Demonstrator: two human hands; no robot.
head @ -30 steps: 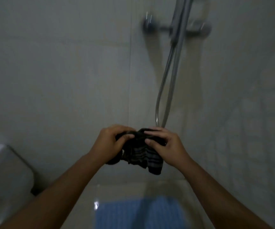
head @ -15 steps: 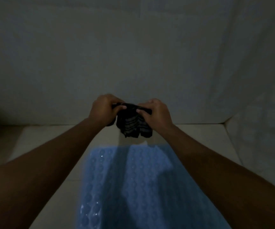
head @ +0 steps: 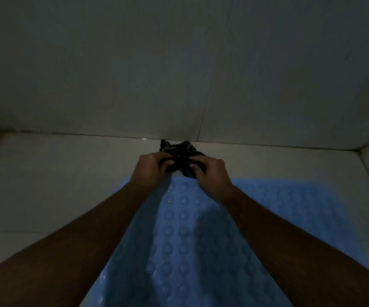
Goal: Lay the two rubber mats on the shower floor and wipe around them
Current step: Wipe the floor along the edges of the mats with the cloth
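Blue bumpy rubber mat lies at 6 o'clock of both hands.
Left hand and right hand grip a dark striped cloth, now lower, near the pale tiled floor.

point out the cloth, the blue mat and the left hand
cloth (head: 180,150): head view, striped bunch above the knuckles
blue mat (head: 289,209): head view, bare bumpy surface right of the arms
left hand (head: 151,168): head view, back of the hand
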